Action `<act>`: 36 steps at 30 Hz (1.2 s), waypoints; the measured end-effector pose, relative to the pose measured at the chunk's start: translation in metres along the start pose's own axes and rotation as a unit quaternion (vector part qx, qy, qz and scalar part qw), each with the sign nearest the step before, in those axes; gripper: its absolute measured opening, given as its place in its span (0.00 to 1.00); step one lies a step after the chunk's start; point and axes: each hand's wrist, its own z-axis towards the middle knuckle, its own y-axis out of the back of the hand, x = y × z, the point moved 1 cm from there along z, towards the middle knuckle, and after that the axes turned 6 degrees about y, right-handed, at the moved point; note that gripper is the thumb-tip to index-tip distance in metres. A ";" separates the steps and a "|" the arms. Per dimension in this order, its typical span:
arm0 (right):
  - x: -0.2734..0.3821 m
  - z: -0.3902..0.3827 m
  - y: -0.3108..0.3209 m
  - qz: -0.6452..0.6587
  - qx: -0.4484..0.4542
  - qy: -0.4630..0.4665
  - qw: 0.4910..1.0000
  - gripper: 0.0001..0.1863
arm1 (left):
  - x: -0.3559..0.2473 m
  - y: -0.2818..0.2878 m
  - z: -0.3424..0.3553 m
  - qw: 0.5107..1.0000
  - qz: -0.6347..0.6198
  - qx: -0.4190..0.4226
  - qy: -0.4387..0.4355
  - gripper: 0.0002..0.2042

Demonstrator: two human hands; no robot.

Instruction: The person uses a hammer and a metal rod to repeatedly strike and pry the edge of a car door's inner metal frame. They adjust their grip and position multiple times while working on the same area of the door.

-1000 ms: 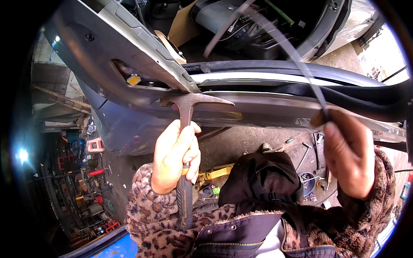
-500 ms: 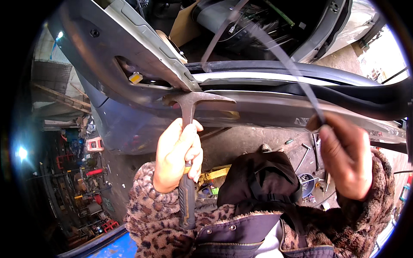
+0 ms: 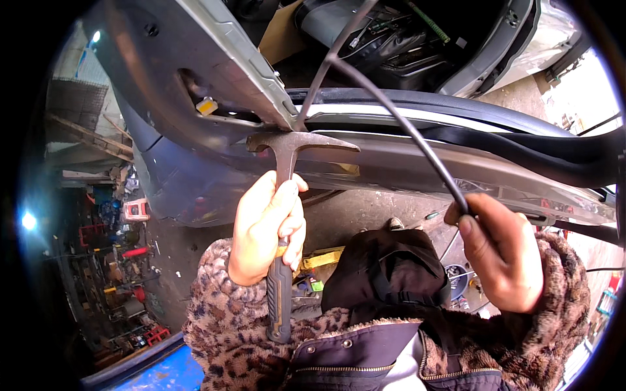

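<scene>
In my left hand (image 3: 266, 231) is an upright hammer (image 3: 285, 150) with a long pointed claw and black grip; its head lies at or just in front of the metal car-body seam (image 3: 274, 98), where a sloping pillar meets the grey sill (image 3: 404, 161). My right hand (image 3: 495, 254) is closed on a long dark rod (image 3: 417, 140) slanting up-left. It meets a second thin arm (image 3: 316, 88) above the sill, whose lower end reaches down behind the hammer head; whether it touches the seam is unclear. A small yellow piece (image 3: 207, 106) sits in a panel recess.
The open car interior (image 3: 398, 52) holds dark parts and cardboard (image 3: 277, 42). Below are the grimy floor (image 3: 365, 208), a yellow item (image 3: 323, 259), a bucket (image 3: 456, 280) and scattered tools. Cluttered equipment (image 3: 117, 274) stands at left, above a blue surface (image 3: 156, 371).
My right hand has moved down and left, swinging the rod lower, so its thin arm now reaches the hammer head. The hammer has risen slightly in view.
</scene>
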 end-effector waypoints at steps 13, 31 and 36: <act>-0.006 -0.016 0.011 0.197 -0.078 -0.092 0.973 0.15 | 0.026 -0.014 -0.013 0.999 -0.033 0.032 -0.018 0.10; 0.019 0.010 0.040 0.060 -0.028 -0.073 0.995 0.14 | 0.014 -0.017 0.002 0.999 -0.042 0.032 -0.005 0.10; 0.021 0.008 0.033 -0.048 -0.037 -0.042 0.997 0.10 | 0.011 -0.022 -0.001 0.998 -0.056 0.034 0.012 0.10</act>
